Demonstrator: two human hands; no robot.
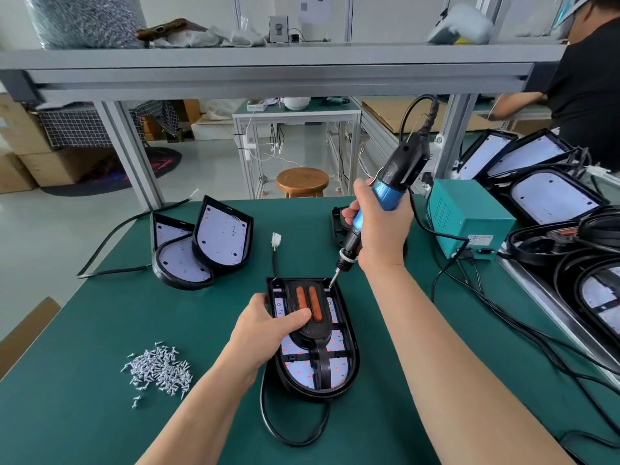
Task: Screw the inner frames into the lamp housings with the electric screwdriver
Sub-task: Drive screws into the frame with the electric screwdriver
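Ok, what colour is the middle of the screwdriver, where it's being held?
Blue, with black at both ends of the screwdriver; the head view shows it.

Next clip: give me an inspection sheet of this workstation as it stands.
Surface: green mat on the bench.
Job's things: inner frame seated in lamp housing; electric screwdriver bit at its top right corner; screw pile to the left.
Clutter: two spare housings at left; more housings at right; teal power box.
Hands: left hand holds the housing, thumb on the frame; right hand grips the screwdriver.
Cables: housing lead loops near the front edge; screwdriver cord runs upward.
Surroundings: wooden stool, overhead shelf, another person at right.
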